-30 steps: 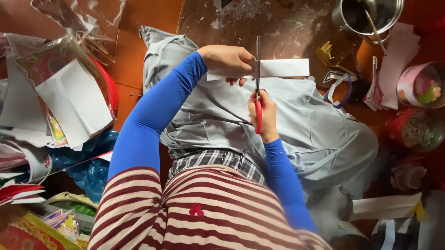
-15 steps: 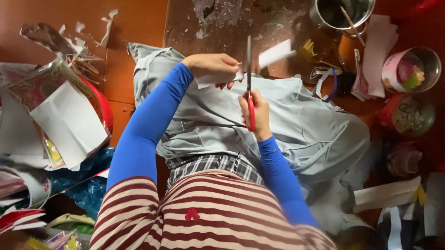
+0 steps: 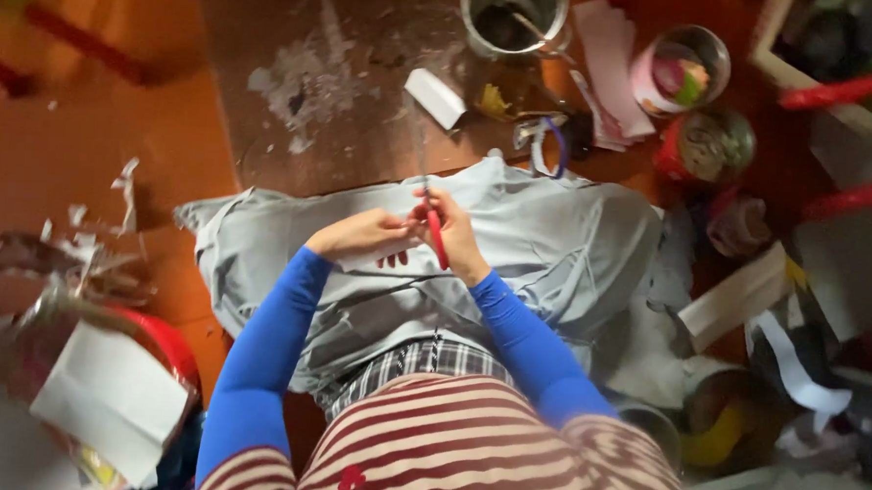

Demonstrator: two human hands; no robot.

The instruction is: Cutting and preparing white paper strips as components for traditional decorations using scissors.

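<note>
White paper piece [image 3: 375, 256], thin and floppy, lies over the grey cloth [image 3: 554, 240] on my lap; my left hand [image 3: 358, 237] pinches its edge, right hand [image 3: 453, 238] grips red-handled scissors [image 3: 436, 237].

Paper scraps [image 3: 610, 66] (tins too) on floor [image 3: 87, 161]

My hands meet over the cloth [image 3: 554, 240] spread across my lap: the left hand [image 3: 363, 234] holds a slip of paper [image 3: 382, 257], the right hand [image 3: 454, 238] the scissors [image 3: 435, 230] just beside it. Beyond the cloth stands a metal pot [image 3: 514, 18], with two tins [image 3: 681, 65] to its right. A paper heap [image 3: 106, 402] lies at my left.
</note>
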